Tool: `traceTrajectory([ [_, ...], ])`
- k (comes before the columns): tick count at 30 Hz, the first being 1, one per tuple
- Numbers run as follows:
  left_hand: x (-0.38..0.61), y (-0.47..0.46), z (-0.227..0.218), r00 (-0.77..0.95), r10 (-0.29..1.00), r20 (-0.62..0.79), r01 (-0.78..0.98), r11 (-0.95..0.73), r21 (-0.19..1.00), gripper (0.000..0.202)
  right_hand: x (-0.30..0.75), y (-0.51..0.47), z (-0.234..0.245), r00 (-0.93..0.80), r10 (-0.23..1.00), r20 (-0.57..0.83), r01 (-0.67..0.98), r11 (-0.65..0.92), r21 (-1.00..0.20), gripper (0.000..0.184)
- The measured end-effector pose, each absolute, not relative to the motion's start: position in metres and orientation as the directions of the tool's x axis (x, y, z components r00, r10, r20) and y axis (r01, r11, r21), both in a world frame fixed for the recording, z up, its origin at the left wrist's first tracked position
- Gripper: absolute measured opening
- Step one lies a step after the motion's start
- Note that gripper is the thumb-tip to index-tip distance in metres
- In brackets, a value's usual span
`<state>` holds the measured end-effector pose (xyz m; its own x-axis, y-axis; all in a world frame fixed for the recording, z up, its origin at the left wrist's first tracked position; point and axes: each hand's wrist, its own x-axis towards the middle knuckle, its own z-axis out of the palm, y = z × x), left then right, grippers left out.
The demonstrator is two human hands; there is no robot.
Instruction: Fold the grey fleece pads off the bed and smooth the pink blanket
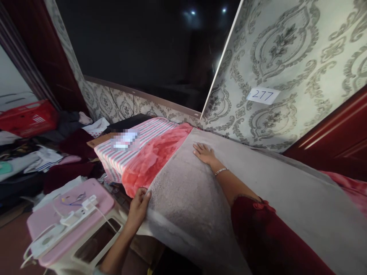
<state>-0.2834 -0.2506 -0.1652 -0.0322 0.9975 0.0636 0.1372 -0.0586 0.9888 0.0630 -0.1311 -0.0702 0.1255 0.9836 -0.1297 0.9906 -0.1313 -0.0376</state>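
A grey plush blanket (183, 191) is spread over a long raised surface below the wall. At the blanket's front left corner, my left hand (139, 205) pinches its edge between thumb and fingers. My right hand (204, 153) lies flat on the grey cloth near the back, fingers spread, a bangle on the wrist. Left of the grey edge shows a coral-red plush blanket (155, 156). Beyond it lies a striped cloth (137, 131) in pink, grey and white, with a blurred-out item on top.
A pink-topped stool (94, 191) at lower left carries a white power strip (57, 233) with cables. Clothes (71, 145) and a red bag (28, 118) are heaped at far left. A large dark television (149, 49) hangs behind. Paper marked 277 (263, 95) is on the wall.
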Motion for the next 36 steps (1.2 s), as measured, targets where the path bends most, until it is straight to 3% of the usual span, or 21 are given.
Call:
traceTrajectory([
  [3,-0.286,-0.251,-0.168,-0.018,0.996,0.09,0.159,-0.086,0.984,0.055,0.061,-0.133,-0.067,0.157,0.979,-0.132,0.985,-0.165,-0.056,0.06],
  [6,-0.294,-0.255,-0.168,-0.052,0.976,0.211,0.281,-0.188,0.941,0.045,0.044,-0.147,-0.068,0.11,0.988,-0.108,0.99,-0.119,-0.076,0.061],
  [9,-0.295,-0.255,-0.157,-0.081,0.883,0.462,0.514,-0.36,0.779,0.031,0.022,-0.169,-0.075,-0.109,0.993,-0.053,0.992,0.105,-0.074,0.059],
  [11,-0.282,-0.25,-0.14,0.027,0.798,0.602,0.601,-0.494,0.628,0.029,0.012,-0.182,-0.08,-0.265,0.964,-0.033,0.962,0.261,-0.083,0.057],
  [13,-0.258,-0.239,-0.121,0.214,0.727,0.652,0.604,-0.623,0.497,0.034,0.01,-0.188,-0.081,-0.358,0.933,-0.028,0.93,0.354,-0.102,0.056],
  [17,-0.2,-0.212,-0.1,0.546,0.669,0.504,0.607,-0.731,0.313,0.059,0.027,-0.174,-0.074,-0.377,0.924,-0.058,0.923,0.369,-0.109,0.056],
  [19,-0.183,-0.202,-0.103,0.618,0.686,0.383,0.632,-0.724,0.277,0.067,0.04,-0.156,-0.071,-0.349,0.933,-0.082,0.935,0.342,-0.094,0.057],
  [22,-0.178,-0.197,-0.116,0.642,0.705,0.302,0.651,-0.709,0.27,0.064,0.059,-0.124,-0.072,-0.335,0.937,-0.1,0.941,0.328,-0.079,0.057],
  [31,-0.19,-0.199,-0.123,0.66,0.664,0.351,0.635,-0.743,0.212,0.071,0.12,-0.018,-0.083,-0.174,0.984,-0.049,0.984,0.172,-0.038,0.058],
  [36,-0.195,-0.186,-0.152,0.688,0.599,0.41,0.592,-0.79,0.16,0.083,0.145,0.025,-0.088,-0.128,0.992,-0.012,0.992,0.128,-0.002,0.058],
])
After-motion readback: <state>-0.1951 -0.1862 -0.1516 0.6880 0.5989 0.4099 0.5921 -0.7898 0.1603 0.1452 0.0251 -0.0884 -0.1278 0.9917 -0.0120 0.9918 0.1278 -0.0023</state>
